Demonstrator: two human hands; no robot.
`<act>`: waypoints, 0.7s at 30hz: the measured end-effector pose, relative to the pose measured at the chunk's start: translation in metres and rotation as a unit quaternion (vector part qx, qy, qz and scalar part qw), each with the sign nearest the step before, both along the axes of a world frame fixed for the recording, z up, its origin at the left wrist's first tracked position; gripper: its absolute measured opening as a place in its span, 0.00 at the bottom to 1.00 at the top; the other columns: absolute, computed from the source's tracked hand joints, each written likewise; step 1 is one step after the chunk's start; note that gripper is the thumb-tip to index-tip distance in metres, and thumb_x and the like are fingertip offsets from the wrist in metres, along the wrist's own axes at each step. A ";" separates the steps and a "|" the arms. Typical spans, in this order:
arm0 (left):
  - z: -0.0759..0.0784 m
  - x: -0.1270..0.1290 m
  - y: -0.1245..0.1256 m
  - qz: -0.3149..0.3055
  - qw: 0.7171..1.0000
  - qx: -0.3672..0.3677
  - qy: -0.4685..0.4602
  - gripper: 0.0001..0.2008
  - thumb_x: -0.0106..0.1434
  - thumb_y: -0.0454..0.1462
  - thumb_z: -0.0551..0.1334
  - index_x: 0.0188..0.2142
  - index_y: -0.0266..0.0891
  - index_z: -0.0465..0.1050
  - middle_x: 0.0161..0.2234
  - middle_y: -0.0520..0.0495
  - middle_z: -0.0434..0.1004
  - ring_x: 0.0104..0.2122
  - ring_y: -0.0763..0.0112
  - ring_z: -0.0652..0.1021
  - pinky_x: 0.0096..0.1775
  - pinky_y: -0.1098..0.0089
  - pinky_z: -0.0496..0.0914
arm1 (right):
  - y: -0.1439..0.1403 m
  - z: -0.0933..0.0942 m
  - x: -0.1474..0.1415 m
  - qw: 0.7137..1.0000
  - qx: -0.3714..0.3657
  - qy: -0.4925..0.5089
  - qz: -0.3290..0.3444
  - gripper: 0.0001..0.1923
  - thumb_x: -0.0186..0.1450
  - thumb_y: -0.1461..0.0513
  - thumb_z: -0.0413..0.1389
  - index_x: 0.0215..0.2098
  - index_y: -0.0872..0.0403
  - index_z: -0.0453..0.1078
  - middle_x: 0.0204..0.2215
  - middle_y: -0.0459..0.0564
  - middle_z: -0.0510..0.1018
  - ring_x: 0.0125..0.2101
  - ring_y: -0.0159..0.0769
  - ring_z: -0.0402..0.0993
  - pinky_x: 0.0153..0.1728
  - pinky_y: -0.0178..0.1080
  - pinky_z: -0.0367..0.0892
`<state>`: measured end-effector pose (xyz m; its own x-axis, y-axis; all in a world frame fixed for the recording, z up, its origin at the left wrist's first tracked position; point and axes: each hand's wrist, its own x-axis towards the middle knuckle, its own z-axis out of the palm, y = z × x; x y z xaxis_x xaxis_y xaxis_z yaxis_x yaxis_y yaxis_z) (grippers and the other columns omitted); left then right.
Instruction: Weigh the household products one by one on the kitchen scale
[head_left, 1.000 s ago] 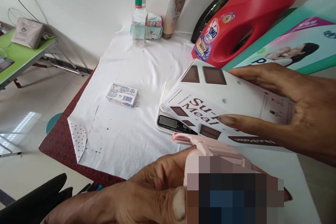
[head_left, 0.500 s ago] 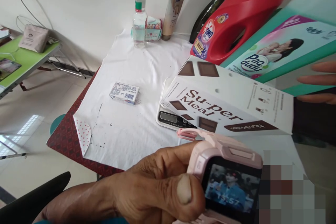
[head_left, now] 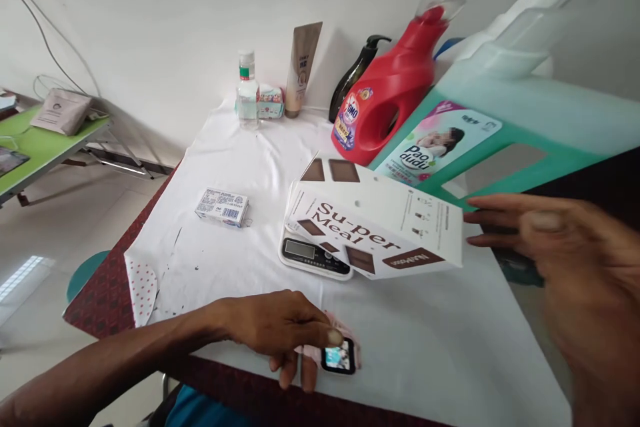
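My left hand rests on the white table cloth near the front edge and grips a pink smartwatch whose screen is lit. My right hand, blurred, hovers with fingers spread just right of a white "Super Meal" box and holds nothing. That box lies tilted on top of a white digital scale, covering most of it.
A small soap box lies left of the scale. At the back stand a clear bottle, a beige tube, a dark pump bottle, a red detergent jug and a teal jug. A green side table is at far left.
The view pulled back and up. My left hand lowered the watch to the table. My right hand let go of the box and now hovers right of it.
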<state>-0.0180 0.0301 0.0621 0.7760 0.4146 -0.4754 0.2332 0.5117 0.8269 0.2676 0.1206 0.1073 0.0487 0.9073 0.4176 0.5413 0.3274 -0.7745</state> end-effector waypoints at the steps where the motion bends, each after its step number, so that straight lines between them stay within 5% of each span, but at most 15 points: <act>1: -0.001 -0.003 0.003 0.001 1.000 0.006 0.028 0.22 0.75 0.55 0.52 0.40 0.39 0.68 0.26 0.51 0.75 0.18 0.74 0.72 0.22 0.73 0.66 | -0.001 0.000 -0.006 1.000 -0.012 0.015 0.018 0.17 0.67 0.44 0.60 0.46 0.43 0.80 0.46 0.54 0.83 0.43 0.53 0.83 0.42 0.54 0.79; 3: 0.005 -0.008 0.005 0.021 0.994 0.057 0.093 0.20 0.76 0.51 0.50 0.35 0.40 0.64 0.25 0.51 0.74 0.19 0.73 0.72 0.25 0.71 0.67 | 0.000 -0.003 -0.016 0.997 -0.033 0.019 0.072 0.25 0.61 0.41 0.65 0.52 0.42 0.78 0.52 0.51 0.82 0.52 0.54 0.80 0.48 0.54 0.77; 5: 0.013 -0.012 0.001 0.025 0.964 0.186 0.187 0.19 0.77 0.47 0.48 0.33 0.40 0.64 0.27 0.49 0.75 0.25 0.70 0.75 0.32 0.68 0.71 | 0.003 -0.005 -0.023 0.992 -0.042 -0.007 0.119 0.39 0.55 0.38 0.68 0.61 0.41 0.72 0.60 0.51 0.76 0.60 0.57 0.73 0.52 0.54 0.76; 8: 0.017 -0.016 -0.013 0.017 0.859 0.375 0.349 0.15 0.78 0.41 0.49 0.40 0.39 0.71 0.38 0.44 0.79 0.38 0.63 0.78 0.45 0.61 0.72 | 0.003 -0.006 -0.032 0.989 -0.052 -0.020 0.135 0.49 0.50 0.37 0.70 0.65 0.42 0.66 0.64 0.54 0.73 0.64 0.60 0.68 0.55 0.57 0.75; 11: 0.002 -0.018 -0.028 0.019 0.792 0.431 0.431 0.11 0.76 0.35 0.51 0.41 0.39 0.72 0.42 0.43 0.78 0.41 0.60 0.76 0.45 0.60 0.71 | -0.002 -0.007 -0.035 0.992 -0.067 0.003 0.108 0.52 0.50 0.40 0.71 0.68 0.39 0.61 0.64 0.53 0.72 0.66 0.61 0.65 0.58 0.62 0.72; 16: -0.030 -0.015 -0.035 0.094 0.745 0.517 0.410 0.10 0.70 0.30 0.59 0.49 0.40 0.71 0.47 0.42 0.75 0.45 0.56 0.74 0.44 0.57 0.72 | -0.013 -0.014 -0.039 0.989 -0.141 0.020 0.046 0.52 0.50 0.43 0.73 0.68 0.40 0.60 0.59 0.56 0.76 0.56 0.60 0.76 0.45 0.56 0.81; 21: -0.024 -0.009 -0.008 0.055 0.751 0.565 0.337 0.06 0.71 0.33 0.61 0.47 0.40 0.71 0.47 0.43 0.75 0.44 0.58 0.76 0.45 0.58 0.74 | -0.010 -0.006 -0.045 0.990 -0.136 -0.023 0.041 0.52 0.50 0.44 0.73 0.68 0.42 0.61 0.54 0.56 0.78 0.50 0.55 0.80 0.38 0.48 0.82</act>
